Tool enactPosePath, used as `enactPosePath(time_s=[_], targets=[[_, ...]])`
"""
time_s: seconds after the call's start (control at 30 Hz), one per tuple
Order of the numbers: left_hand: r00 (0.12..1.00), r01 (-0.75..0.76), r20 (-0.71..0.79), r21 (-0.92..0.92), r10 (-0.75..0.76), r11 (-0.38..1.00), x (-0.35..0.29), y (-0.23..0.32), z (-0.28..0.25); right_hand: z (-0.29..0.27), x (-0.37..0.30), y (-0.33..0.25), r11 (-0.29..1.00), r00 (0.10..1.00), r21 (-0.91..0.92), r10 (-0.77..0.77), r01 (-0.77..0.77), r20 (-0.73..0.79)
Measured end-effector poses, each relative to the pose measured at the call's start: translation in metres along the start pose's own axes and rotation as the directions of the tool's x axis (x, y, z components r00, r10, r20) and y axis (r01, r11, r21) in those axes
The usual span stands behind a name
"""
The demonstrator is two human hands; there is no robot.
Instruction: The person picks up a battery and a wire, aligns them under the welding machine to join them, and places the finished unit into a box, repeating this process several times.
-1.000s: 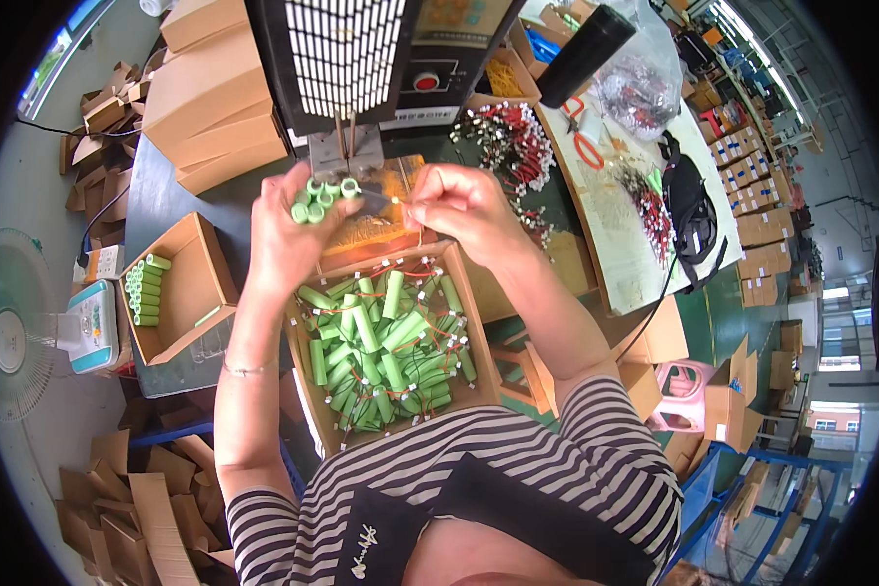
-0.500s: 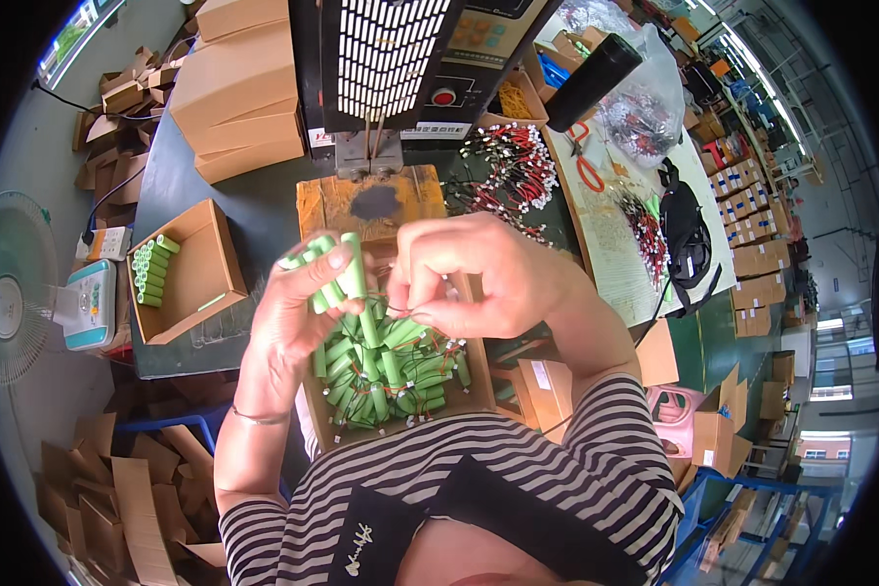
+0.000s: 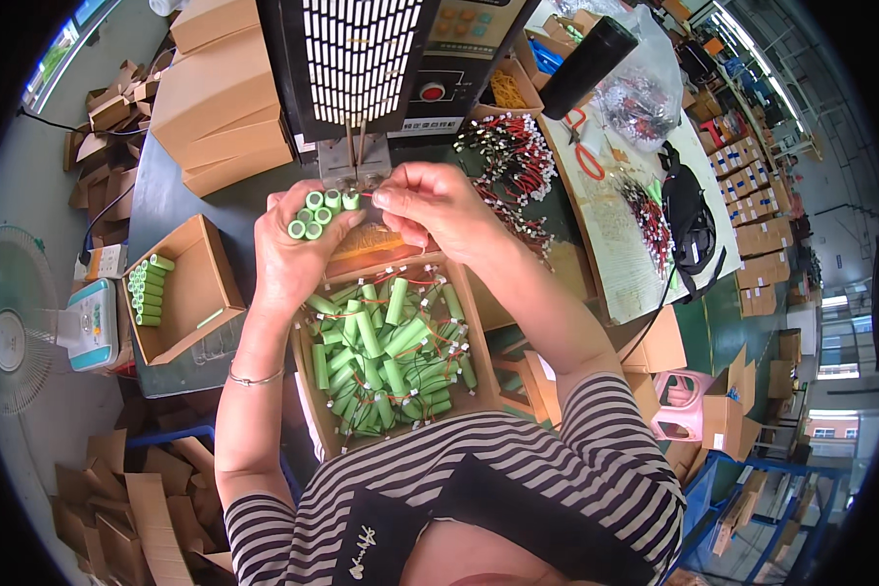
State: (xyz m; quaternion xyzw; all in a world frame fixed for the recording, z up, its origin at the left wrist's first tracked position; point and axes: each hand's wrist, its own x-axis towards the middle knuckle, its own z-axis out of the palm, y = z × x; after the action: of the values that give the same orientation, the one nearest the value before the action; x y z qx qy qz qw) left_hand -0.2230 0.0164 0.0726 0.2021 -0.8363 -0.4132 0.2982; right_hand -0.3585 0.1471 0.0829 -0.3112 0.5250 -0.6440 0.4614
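Head view: green cells [image 3: 322, 214], clasped in our left hand [image 3: 299, 246], end faces toward us, rightmost one near the rods [image 3: 362, 144]. Just right of it, our right hand [image 3: 432, 207] pinched a red wire [image 3: 367, 193]; we kept both hands apart.

Light green is repeated across glossy cylindrical cells [image 3: 313, 216] at ten o'clock and a like-coloured heap of cylinders [image 3: 366, 337], strung with red wires, at seven.
Black and pale-grey stripes are borne by the knitted shirt [image 3: 518, 464] at six; its broad collar [image 3: 537, 523] is plain black. The black metal machine [image 3: 386, 68] near twelve is patterned with white slots, and pale pink is shown by a moulded plastic object [image 3: 691, 426] at four.
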Motion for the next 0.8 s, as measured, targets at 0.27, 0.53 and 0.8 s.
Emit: enactPosePath(time_s=[0.27, 0.53, 0.8], targets=[[0.999, -0.027, 0.014, -0.077, 0.028, 0.997, 0.01, -0.005, 0.005, 0.008, 0.001, 0.005, 0.999, 0.994, -0.004, -0.033, 0.033, -0.106], [0.999, -0.03, 0.022, -0.034, 0.03, 0.999, 0.007, -0.005, 0.002, 0.01, 0.0, 0.009, 0.995, 0.989, -0.029, -0.095, 0.092, -0.113], [0.959, 0.185, 0.266, -0.325, -0.098, 0.928, -0.019, 0.012, -0.021, -0.032, -0.04, -0.019, 0.995, 0.95, -0.061, -0.096, 0.081, -0.297]])
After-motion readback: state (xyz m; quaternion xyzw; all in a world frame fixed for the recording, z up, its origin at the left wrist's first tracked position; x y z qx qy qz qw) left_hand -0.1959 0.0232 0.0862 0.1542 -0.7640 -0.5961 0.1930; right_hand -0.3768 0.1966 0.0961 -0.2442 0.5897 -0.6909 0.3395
